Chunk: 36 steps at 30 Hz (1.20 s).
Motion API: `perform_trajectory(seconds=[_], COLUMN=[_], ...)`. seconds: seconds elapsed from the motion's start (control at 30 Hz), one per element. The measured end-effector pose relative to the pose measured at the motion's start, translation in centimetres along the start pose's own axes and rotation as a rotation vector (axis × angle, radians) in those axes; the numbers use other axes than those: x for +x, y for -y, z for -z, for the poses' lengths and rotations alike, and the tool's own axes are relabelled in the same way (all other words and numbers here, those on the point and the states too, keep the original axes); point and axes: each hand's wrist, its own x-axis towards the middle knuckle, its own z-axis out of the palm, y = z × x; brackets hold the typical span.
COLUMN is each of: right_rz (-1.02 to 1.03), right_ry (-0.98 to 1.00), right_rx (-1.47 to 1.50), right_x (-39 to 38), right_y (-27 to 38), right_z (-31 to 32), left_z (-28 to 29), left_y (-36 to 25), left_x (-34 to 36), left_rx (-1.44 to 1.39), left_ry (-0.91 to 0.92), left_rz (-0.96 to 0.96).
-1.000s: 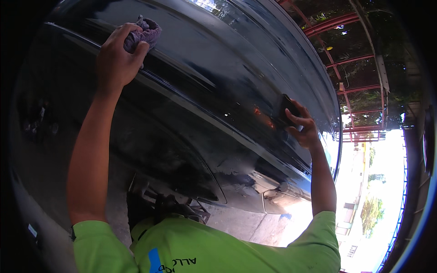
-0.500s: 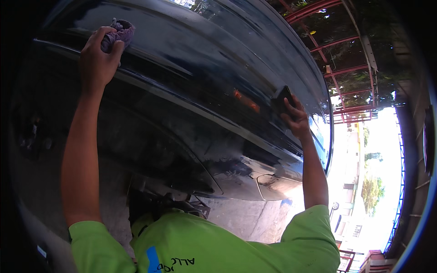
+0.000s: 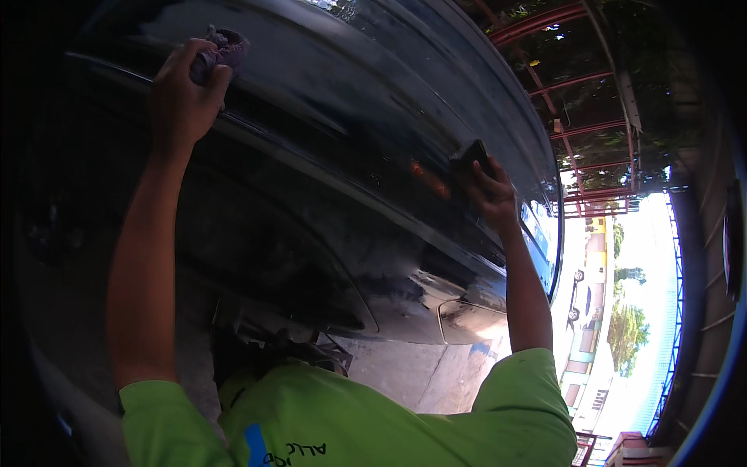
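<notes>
A dark, glossy car body (image 3: 311, 86) fills the middle of the view, with a long crease running across its side. At the upper left, my left hand (image 3: 185, 101) grips a bunched purple-grey cloth (image 3: 229, 51) against the panel. On the right part of the panel, my right hand (image 3: 495, 193) has its fingers around a flat black block (image 3: 467, 161), which appears to rest on the surface. Just left of that block is a small orange-red patch (image 3: 430, 179) on the panel. The block's underside is hidden.
Below the car's lower edge lies a concrete floor (image 3: 397, 370). Dark, hard-to-make-out objects (image 3: 272, 342) sit beneath the car near my body. Red metal framing (image 3: 580, 78) stands at the upper right, beside a bright opening onto a street.
My right hand has slid the black block a little left, closer to the orange-red patch. The view has shifted slightly. My left hand still holds the cloth.
</notes>
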Motion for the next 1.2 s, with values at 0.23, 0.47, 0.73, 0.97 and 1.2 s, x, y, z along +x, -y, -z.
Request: perform_trajectory(seconds=[0.23, 0.47, 0.73, 0.97, 1.2], right_rz=[0.269, 0.034, 0.267, -0.157, 0.406], right_ry=[-0.018, 0.136, 0.310, 0.325, 0.230], right_rx=[-0.298, 0.194, 0.012, 0.678, 0.042], right_x=[6.7, 1.6, 8.5, 4.6, 11.4], right_y=[6.9, 1.2, 4.1, -0.5, 5.4], right_z=[-4.9, -0.2, -2.0, 0.6, -5.0], left_z=[0.6, 0.5, -0.2, 0.3, 0.3], left_y=[-1.2, -0.5, -0.5, -0.4, -1.3], left_x=[-0.3, 0.0, -0.1, 0.0, -0.6], left_rx=[0.043, -0.007, 0.027, 0.028, 0.087], left_ry=[0.067, -0.035, -0.023, 0.028, 0.081], left_rz=[0.070, -0.026, -0.035, -0.003, 0.075])
